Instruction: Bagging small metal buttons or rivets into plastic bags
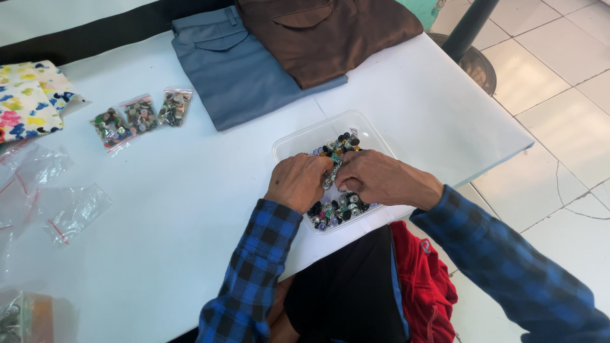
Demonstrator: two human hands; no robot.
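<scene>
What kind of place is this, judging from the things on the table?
Probably a small sewing or garment workshop: folded trousers, a tub of buttons under both hands, and bagged buttons on a white table.

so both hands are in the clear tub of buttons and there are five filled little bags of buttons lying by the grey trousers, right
Not quite: the head view shows three filled little bags of buttons, not five, lying by the grey trousers. The rest holds: the left hand and the right hand are both in the clear tub of buttons.
</scene>
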